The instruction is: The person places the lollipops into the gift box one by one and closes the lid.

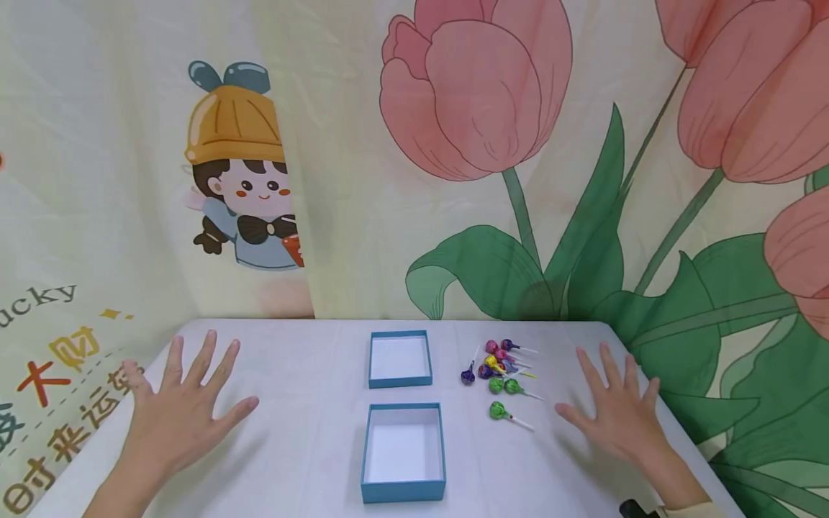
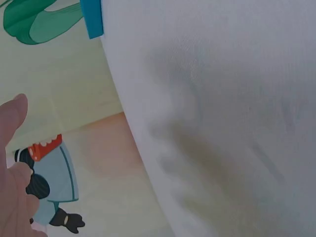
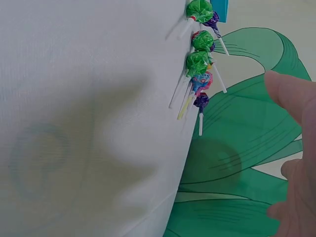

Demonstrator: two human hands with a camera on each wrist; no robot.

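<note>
My left hand (image 1: pixel 184 417) hovers over the left side of the table with its fingers spread and holds nothing. On the right, my right hand (image 1: pixel 618 417) is spread the same way, also holding nothing, nearest to the lollipops. Several wrapped lollipops lie in a loose group, among them a green lollipop (image 1: pixel 497 411) closest to me, a yellow one (image 1: pixel 494 362) and a dark purple one (image 1: pixel 468 376). In the right wrist view, green lollipops (image 3: pixel 198 63) show with their white sticks. Two blue-rimmed boxes, a larger one (image 1: pixel 403 492) in front and a smaller one (image 1: pixel 400 383) behind, stand between the hands with white insides.
A white cloth covers the table (image 1: pixel 291 432). Behind its far edge hangs a backdrop (image 1: pixel 350 216) printed with tulips and a cartoon figure. A dark object (image 1: pixel 633 509) sits by the right wrist, near a pale sleeve (image 1: pixel 696 511).
</note>
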